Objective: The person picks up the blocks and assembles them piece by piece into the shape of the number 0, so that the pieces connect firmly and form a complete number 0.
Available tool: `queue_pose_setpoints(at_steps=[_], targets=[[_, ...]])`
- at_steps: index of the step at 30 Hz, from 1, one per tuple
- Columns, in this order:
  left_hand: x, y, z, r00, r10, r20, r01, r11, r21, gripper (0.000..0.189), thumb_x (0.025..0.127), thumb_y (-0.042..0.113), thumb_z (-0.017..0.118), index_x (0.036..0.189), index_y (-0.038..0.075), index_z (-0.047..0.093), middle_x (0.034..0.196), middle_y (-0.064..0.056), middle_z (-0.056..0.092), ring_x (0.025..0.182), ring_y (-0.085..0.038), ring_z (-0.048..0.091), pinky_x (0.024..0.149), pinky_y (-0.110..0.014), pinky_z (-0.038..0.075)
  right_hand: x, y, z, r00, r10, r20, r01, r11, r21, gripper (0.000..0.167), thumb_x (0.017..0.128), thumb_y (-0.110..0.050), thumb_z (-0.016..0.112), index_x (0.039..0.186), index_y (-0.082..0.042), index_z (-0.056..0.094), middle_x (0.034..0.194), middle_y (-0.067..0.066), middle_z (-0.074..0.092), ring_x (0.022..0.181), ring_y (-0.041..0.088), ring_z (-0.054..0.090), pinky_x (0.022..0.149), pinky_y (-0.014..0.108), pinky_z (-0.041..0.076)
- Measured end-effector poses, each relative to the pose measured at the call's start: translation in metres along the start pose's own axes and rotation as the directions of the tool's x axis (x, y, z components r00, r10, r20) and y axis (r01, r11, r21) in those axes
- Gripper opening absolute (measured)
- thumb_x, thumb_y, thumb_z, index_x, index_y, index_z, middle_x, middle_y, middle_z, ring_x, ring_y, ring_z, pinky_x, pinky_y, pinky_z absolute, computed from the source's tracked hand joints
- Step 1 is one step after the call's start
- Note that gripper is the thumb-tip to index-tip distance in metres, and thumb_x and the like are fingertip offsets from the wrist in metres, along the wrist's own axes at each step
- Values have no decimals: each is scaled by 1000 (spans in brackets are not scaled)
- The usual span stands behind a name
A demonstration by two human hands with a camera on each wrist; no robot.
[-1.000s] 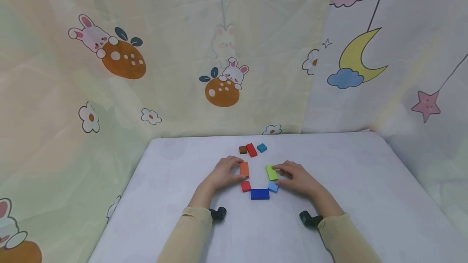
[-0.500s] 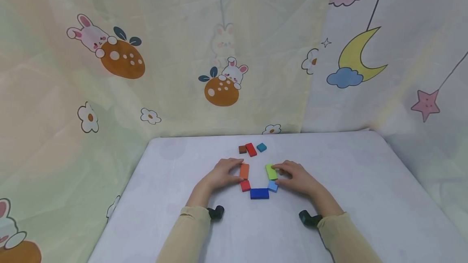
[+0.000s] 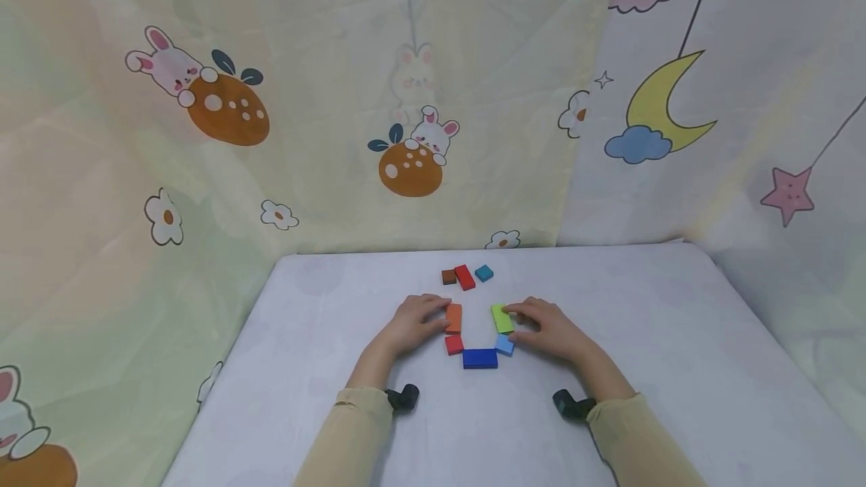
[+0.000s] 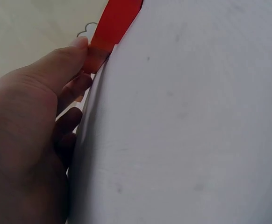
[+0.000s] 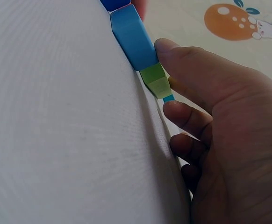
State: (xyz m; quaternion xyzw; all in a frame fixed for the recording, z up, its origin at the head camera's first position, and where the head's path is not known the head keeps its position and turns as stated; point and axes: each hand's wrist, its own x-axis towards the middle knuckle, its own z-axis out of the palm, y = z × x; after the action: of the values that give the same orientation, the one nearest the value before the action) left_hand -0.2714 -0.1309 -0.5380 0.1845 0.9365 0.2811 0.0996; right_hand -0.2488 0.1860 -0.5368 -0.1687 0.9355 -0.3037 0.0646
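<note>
My left hand (image 3: 410, 323) is at the left side of an orange rectangular block (image 3: 454, 319), fingertips at its far end and thumb at its near part. In the left wrist view the thumb (image 4: 63, 65) lies against the orange block, close to a red block (image 4: 117, 21). My right hand (image 3: 549, 328) touches a lime green block (image 3: 501, 319) with its index finger, while the thumb is at a light blue block (image 3: 504, 345). A dark blue block (image 3: 480, 359) joins the near ends, between the light blue block and a small red block (image 3: 454, 344). Together they form a U shape.
Beyond the U lie a brown block (image 3: 449, 277), a longer red block (image 3: 464, 277) and a teal block (image 3: 483, 273). All rest on a white-covered table (image 3: 325, 291), with a printed cloth backdrop (image 3: 325, 134) behind. A dark wrist camera (image 3: 404, 397) sits on the left wrist.
The orange block has shifted slightly nearer and to the right, its near end now at the small red block. The left thumb has moved from its near end to its left side. The right hand stays still.
</note>
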Motion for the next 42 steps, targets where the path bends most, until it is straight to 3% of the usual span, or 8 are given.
queue_pose_setpoints(at_steps=[15, 24, 33, 38, 42], targets=[[-1, -1, 1, 999, 32, -7, -32, 999, 30, 53, 94, 55, 57, 145, 44, 46, 149, 7, 48, 142, -22, 35, 114, -52, 36, 0, 2, 1, 1000, 20, -1, -20, 1000, 6, 56, 83, -49, 75, 134, -33, 59, 100, -8, 55, 101, 15, 49, 90, 41, 50], [-1, 1, 4, 997, 55, -48, -54, 998, 21, 56, 91, 57, 62, 143, 39, 51, 147, 5, 50, 140, -23, 38, 113, -51, 37, 1, 2, -1, 1000, 10, 8, -10, 1000, 5, 57, 83, -48, 76, 135, -32, 59, 100, -8, 55, 99, 15, 49, 89, 38, 48], [-1, 0, 3, 998, 44, -46, -43, 999, 33, 58, 89, 58, 63, 143, 41, 49, 148, 5, 49, 141, -23, 37, 113, -51, 38, 2, 3, -2, 1000, -1, 5, 1, 1000, 2, 57, 83, -49, 75, 135, -32, 59, 100, -8, 55, 101, 16, 48, 92, 43, 48], [-5, -2, 6, 996, 38, -77, -40, 999, -24, 57, 89, 61, 61, 142, 46, 48, 147, 5, 49, 141, -22, 38, 113, -52, 38, 1, 1, -2, 1000, 16, 7, -16, 1000, 8, 56, 83, -47, 75, 135, -32, 59, 100, -8, 55, 101, 16, 49, 92, 42, 48], [-15, -3, 9, 993, 58, -101, -68, 994, -90, 49, 91, 57, 61, 139, 49, 50, 147, 7, 48, 142, -20, 37, 114, -53, 37, 1, 1, -1, 1000, 23, 12, -23, 1000, 10, 55, 84, -48, 75, 134, -34, 59, 101, -8, 55, 100, 15, 49, 89, 39, 48]])
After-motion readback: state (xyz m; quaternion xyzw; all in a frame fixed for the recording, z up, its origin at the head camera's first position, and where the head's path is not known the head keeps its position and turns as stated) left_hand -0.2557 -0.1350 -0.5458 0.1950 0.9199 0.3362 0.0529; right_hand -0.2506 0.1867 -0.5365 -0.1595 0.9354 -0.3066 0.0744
